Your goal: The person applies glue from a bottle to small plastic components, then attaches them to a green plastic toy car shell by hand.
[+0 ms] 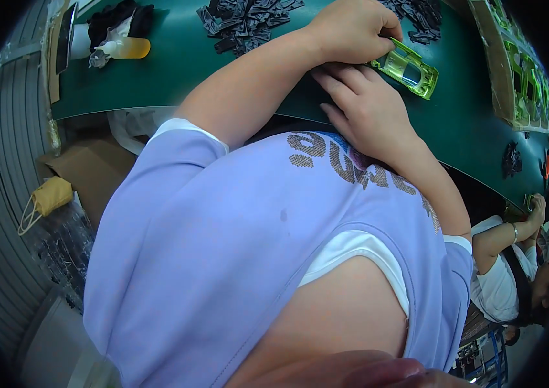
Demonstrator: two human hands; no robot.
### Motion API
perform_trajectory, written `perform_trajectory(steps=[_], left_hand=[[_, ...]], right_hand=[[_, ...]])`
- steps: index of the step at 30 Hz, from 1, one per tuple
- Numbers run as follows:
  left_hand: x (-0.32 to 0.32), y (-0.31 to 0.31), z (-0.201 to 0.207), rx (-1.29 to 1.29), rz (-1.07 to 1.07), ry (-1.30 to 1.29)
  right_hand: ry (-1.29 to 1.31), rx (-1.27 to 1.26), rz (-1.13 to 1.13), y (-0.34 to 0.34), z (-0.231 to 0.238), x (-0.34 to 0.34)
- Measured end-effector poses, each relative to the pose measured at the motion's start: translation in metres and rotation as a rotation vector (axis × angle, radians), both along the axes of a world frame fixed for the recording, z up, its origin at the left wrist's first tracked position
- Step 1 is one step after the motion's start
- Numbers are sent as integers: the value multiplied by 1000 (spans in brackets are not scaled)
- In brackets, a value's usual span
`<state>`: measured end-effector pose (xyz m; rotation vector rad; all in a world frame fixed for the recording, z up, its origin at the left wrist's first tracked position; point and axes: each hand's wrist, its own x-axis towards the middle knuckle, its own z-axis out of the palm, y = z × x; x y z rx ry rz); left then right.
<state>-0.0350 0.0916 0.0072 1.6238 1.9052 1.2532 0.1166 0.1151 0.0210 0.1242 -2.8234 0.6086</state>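
Note:
A bright green, see-through toy car body lies tilted at the far middle of the green table. My left hand reaches across from the left, its thumb and fingers pinched on the near-left end of the car body. Just below it, my right hand is palm down by the same end, with thumb and index finger apart. Its fingertips pass partly under my left wrist, so I cannot tell whether they touch the car body.
Black plastic parts lie in one pile left of my hands and another beyond them. At right stands a cardboard box of green car bodies. A bottle of orange liquid lies at far left. A co-worker sits at right.

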Motion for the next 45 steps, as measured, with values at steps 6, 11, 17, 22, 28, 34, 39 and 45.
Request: perform_trajectory(steps=[6, 11, 17, 22, 28, 34, 39, 45], left_hand=[[-2, -1, 0, 7, -25, 29], [-4, -9, 16, -53, -38, 9], [4, -5, 8, -115, -168, -105], [8, -6, 16, -164, -189, -147], [5, -3, -16, -161, -196, -123], [5, -5, -6, -247, -208, -104], [8, -7, -4, -235, -210, -29], [9, -7, -3, -278, -207, -47]], right_hand=[[-52, 2, 40, 10, 1, 27], [94, 46, 85, 17, -9, 65], [194, 68, -1, 20, -11, 82], [148, 64, -169, 17, -5, 79], [175, -1023, -516, 26, 13, 74], [234, -1214, -558, 44, 10, 65], [192, -1183, -575, 46, 11, 60], [197, -1065, -576, 48, 6, 60]])
